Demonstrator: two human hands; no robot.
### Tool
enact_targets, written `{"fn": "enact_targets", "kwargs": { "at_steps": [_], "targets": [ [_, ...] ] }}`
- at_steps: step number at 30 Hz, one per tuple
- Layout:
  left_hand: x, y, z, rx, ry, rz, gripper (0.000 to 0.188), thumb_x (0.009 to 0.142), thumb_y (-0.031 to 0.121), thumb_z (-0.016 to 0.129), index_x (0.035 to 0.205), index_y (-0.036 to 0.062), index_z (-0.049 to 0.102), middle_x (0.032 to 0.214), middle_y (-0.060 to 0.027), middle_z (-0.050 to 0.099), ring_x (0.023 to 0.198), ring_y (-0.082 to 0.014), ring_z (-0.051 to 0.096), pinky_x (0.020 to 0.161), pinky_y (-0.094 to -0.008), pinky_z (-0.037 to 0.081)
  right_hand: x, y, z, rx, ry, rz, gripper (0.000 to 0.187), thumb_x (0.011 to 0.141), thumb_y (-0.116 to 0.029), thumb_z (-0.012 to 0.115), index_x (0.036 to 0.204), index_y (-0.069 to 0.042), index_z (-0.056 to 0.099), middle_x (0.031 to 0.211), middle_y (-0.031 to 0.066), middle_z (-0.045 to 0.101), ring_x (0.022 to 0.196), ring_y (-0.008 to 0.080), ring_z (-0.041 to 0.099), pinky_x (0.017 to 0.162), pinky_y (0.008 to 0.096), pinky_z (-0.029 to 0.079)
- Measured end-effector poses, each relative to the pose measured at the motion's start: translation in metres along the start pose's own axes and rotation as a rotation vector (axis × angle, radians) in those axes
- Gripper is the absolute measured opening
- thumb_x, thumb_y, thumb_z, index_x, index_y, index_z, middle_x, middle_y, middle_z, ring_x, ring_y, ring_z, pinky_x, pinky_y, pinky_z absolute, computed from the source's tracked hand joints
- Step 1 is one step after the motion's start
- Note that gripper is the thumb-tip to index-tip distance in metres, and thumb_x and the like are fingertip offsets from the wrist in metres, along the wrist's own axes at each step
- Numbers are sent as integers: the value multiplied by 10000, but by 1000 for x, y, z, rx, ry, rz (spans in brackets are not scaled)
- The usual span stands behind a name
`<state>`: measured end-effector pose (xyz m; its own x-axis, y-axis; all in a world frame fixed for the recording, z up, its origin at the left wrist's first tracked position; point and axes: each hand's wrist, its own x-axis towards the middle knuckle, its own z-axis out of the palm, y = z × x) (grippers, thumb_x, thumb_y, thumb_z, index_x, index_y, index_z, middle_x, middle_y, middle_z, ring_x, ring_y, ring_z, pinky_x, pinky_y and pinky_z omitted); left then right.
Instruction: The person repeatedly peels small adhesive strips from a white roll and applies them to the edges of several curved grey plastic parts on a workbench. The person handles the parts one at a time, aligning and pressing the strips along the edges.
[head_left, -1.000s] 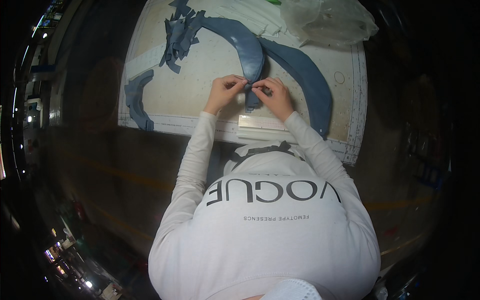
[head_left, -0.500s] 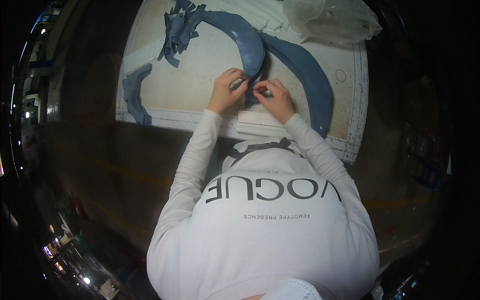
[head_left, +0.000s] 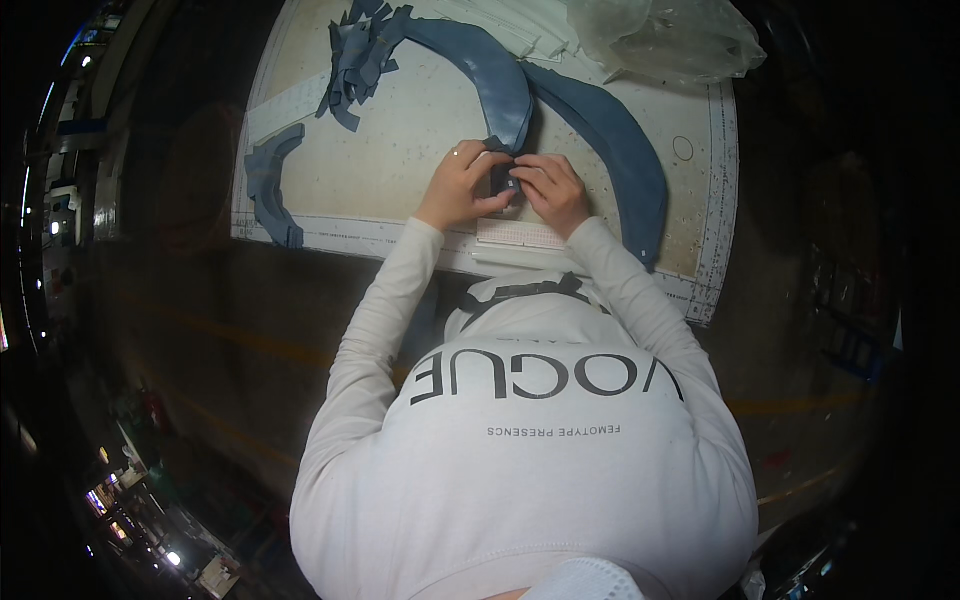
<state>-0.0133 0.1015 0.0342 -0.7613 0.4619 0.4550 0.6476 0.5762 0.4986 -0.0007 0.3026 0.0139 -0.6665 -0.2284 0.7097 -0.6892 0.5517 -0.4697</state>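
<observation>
Both my hands meet at the near end of a curved blue-grey fabric piece [head_left: 490, 70]. My left hand [head_left: 462, 188] is closed, thumb and fingers pinching a small dark blue-grey piece [head_left: 508, 180]. On its other side my right hand [head_left: 556, 192] also grips this small piece, fingertips bent together. Part of the piece is hidden by the fingers, so its full shape does not show. Just right of my hands lies a second, longer curved blue-grey stack [head_left: 615, 140], its near end close to the table's front edge.
A tangle of blue-grey strips [head_left: 358, 60] lies at the far left of the pale table [head_left: 400, 130]. A shorter curved stack [head_left: 268, 190] rests at the left edge. White flat bars [head_left: 520, 240] sit near my wrists. A clear plastic bag [head_left: 670, 40] stands at the back right.
My hands have come closer together, the right one moving slightly up and left. The small dark piece now shows between them, with one end sticking up above my left fingers.
</observation>
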Motion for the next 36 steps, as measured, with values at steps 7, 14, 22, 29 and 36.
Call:
{"fn": "enact_targets", "kwargs": {
  "at_steps": [7, 14, 22, 29, 36],
  "targets": [
    [1, 5, 4, -1, 73, 22, 354, 704, 172, 821, 1024, 95, 692, 1067, -84, 636, 1001, -284, 620, 861, -379, 496, 6, 3, -13, 214, 82, 385, 240, 767, 51, 695, 978, -64, 687, 983, 68, 622, 789, 181, 664, 731, 284, 530],
    [18, 0, 0, -270, 180, -186, 125, 789, 25, 736, 908, 12, 699, 832, -93, 658, 719, -224, 641, 663, -278, 485, 7, -4, -9, 413, -61, 492, 349, 768, 95, 699, 1082, -46, 646, 1168, 94, 553, 832, 138, 683, 748, 259, 545],
    [16, -2, -3, -205, 75, -104, 330, 762, -42, 671, 1060, 99, 679, 921, -90, 626, 757, -265, 653, 664, -340, 524, -10, -15, 5, 353, -246, 306, 283, 810, 55, 669, 1057, -72, 616, 1170, 111, 507, 859, 257, 678, 744, 345, 554],
    [12, -2, -3, -131, 28, -58, 441, 712, -68, 660, 1094, 153, 672, 1007, -75, 618, 821, -268, 654, 687, -347, 532, -20, -9, 14, 161, -205, 129, 260, 802, 18, 710, 1031, -72, 625, 1098, 102, 552, 857, 260, 681, 701, 348, 557],
    [17, -5, -5, 5, -54, 149, 410, 682, -61, 660, 1036, 146, 666, 1136, -46, 639, 900, -268, 654, 759, -351, 539, -22, -11, 11, 17, -116, 123, 279, 788, 15, 736, 1029, -50, 612, 1064, 99, 561, 836, 237, 684, 673, 325, 570]
  ]
}}
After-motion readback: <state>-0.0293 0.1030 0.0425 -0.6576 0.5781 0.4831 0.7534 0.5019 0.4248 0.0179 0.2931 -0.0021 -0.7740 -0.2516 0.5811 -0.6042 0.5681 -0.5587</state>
